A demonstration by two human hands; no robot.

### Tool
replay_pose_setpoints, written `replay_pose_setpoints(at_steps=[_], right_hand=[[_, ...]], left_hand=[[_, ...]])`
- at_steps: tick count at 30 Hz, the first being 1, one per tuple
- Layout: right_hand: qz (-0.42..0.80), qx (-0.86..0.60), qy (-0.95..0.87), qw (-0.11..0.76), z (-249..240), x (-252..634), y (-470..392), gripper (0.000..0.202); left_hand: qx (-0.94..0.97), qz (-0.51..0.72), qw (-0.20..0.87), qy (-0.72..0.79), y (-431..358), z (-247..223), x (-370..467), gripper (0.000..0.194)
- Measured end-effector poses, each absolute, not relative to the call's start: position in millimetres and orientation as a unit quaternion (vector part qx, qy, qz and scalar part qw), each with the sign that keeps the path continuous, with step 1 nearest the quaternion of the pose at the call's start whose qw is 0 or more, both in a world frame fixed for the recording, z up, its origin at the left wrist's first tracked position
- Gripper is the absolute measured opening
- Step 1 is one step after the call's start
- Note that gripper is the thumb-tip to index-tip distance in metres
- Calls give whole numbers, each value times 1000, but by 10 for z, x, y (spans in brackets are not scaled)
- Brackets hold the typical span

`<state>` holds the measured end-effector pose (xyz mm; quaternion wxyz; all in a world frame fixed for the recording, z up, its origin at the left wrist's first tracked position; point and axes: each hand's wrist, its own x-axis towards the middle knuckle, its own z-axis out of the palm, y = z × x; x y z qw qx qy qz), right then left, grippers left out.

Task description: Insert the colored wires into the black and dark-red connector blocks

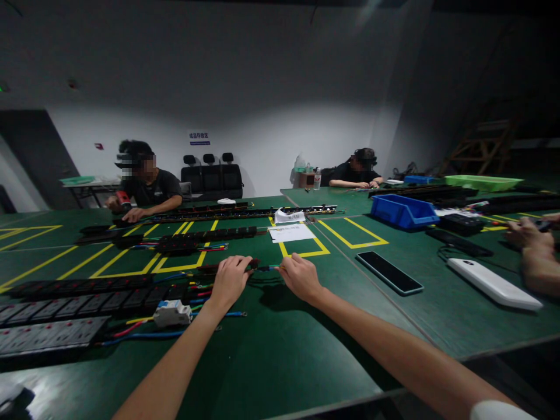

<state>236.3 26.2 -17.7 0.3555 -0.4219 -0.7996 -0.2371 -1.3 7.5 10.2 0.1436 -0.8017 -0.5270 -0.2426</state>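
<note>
Near the middle of the green table (280, 350), my left hand (231, 279) is closed over a dark red and black part (210, 269). My right hand (300, 275) is closed in a pinch on the end of thin coloured wires (266, 269), which stretch between the two hands. Left of my left hand lie long black socket strips (56, 309) with loose coloured wire ends. A grey-white breaker block (172, 313) sits by my left forearm, next to red, yellow and blue wires (151, 335).
White paper (292, 233) lies beyond my hands. To the right are a phone (389, 272), a white power bank (493, 284) and a blue bin (403, 212). Another person's hands (536, 248) are at the right edge. Two people (151, 189) work across the table, one holding a red tool (125, 200).
</note>
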Motion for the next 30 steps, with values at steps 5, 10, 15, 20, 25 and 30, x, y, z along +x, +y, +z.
replay_pose_setpoints(at_steps=[5,10,15,20,25,30], right_hand=[[-241,-424,-793,366,-169,2362,257,24],[-225,-432,-784,384,-165,2358,263,21],[-208,-431,-784,395,-179,2376,291,21],[-201,-414,-798,390,-194,2392,308,20],[-195,-403,-807,386,-203,2394,302,18],[-191,-398,-809,389,-190,2394,290,18]], left_hand=[[-800,-254,145,-524,69,88,-8,33],[-787,-279,155,-528,37,73,21,33],[-784,-278,166,-530,17,62,48,39],[-779,-280,167,-536,19,60,49,38],[-778,-282,167,-536,10,73,44,36],[-779,-286,161,-534,0,84,42,36]])
